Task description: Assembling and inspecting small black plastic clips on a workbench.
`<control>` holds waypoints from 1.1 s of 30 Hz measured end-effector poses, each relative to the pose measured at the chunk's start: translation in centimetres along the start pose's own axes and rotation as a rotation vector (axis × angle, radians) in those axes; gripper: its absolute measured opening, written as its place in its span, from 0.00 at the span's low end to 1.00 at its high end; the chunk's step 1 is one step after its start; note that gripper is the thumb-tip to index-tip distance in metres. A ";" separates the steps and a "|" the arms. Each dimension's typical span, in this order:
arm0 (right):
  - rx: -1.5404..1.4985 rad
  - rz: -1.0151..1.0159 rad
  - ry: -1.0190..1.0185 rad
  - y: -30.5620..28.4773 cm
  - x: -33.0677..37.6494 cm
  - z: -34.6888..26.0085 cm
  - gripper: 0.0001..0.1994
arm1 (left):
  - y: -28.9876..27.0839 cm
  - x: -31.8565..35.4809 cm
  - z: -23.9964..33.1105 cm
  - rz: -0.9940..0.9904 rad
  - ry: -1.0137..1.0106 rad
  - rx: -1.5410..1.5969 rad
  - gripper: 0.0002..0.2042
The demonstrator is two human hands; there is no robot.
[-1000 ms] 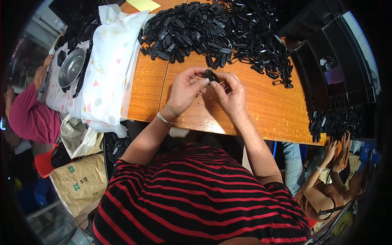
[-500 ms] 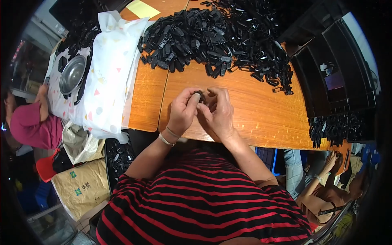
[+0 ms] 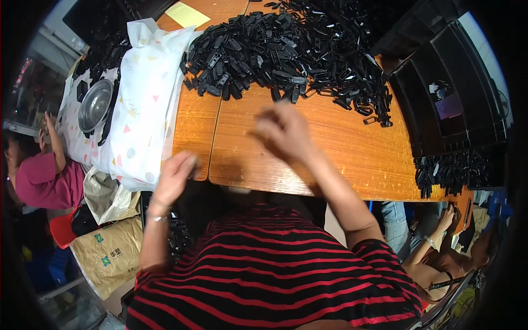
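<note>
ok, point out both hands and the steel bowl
left hand (image 3: 175,177), head view, back of the blurred hand at the table's near edge
right hand (image 3: 284,131), head view, back of the blurred hand over the table
steel bowl (image 3: 94,104), head view, inside of the bowl

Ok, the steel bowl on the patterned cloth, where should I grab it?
Grip the steel bowl by its rim, coming from above on its near-right edge. It sits upright with its mouth open, and black parts crowd its right side, so pinch the thin lip.

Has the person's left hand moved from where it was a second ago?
Yes. The left hand has dropped away from the right hand toward the person's left, and now sits at the near edge of the wooden table, by the patterned cloth.
</note>
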State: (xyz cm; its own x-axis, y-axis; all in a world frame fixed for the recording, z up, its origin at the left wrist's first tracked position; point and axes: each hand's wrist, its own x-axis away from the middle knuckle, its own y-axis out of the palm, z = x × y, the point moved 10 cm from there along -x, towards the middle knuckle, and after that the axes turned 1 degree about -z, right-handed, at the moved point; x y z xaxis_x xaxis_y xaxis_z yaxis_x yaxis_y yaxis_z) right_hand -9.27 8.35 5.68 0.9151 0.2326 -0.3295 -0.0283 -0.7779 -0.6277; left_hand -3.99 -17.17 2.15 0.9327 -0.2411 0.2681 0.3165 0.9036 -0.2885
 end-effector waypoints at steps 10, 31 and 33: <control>0.499 0.054 0.153 -3.4 -4.4 6.0 0.24 | -6.8 6.0 -3.3 0.234 -0.128 -0.539 0.09; 0.053 0.000 -0.001 -3.9 -0.4 4.9 0.12 | 4.8 -5.0 7.8 0.419 0.689 -0.226 0.07; -0.178 -0.046 0.083 -3.2 -0.6 5.3 0.12 | 2.9 -4.3 6.3 0.493 0.608 -0.083 0.05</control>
State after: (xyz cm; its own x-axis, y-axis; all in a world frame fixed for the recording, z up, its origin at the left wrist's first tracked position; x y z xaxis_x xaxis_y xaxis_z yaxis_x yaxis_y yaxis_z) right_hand -11.85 13.81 4.20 0.9440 0.2272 -0.2393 0.0795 -0.8603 -0.5036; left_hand -8.16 -11.31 5.96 0.8920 0.0077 -0.4519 -0.1687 0.9333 -0.3171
